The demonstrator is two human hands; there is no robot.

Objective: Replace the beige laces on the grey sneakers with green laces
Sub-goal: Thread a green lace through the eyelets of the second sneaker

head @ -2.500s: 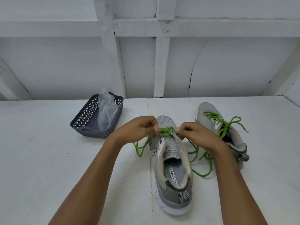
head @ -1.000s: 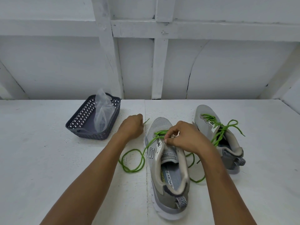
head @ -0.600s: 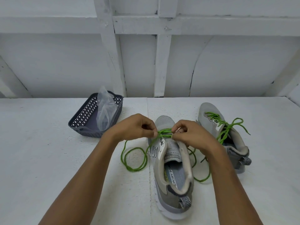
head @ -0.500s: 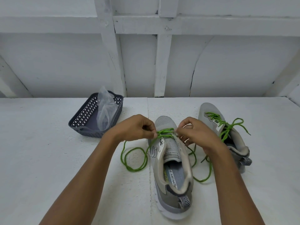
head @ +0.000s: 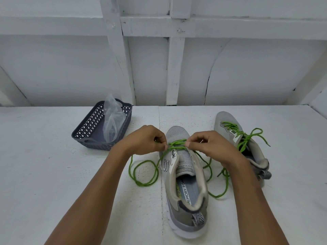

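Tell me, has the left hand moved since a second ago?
Yes. The left hand has come slightly right, from beside the near sneaker to over its eyelets, pinching the green lace.

bright even light, soft faint shadows, sharp focus, wide-angle bending at edges

- The near sneaker (head: 178,135) has a matt grey knitted-mesh cloth upper, a smooth pale padded collar, a smooth printed insole, a woven zigzag heel tab and a smooth white sole that looks like foam or rubber.
- The green lace (head: 177,142) on it is a round, matt woven cord.
- The second sneaker (head: 226,119), right of the near sneaker, shows the same matt mesh.
- The basket (head: 99,146), left of and beyond the near sneaker, is dark moulded plastic with a lattice wall and a dull sheen.
- The bag (head: 113,121) in that basket is thin, clear, crinkled, glossy plastic film.
- The table (head: 44,174) under the near sneaker is white-painted, matt and grainy.
- The wall (head: 247,68) beyond it is matt white-painted board, cracked.
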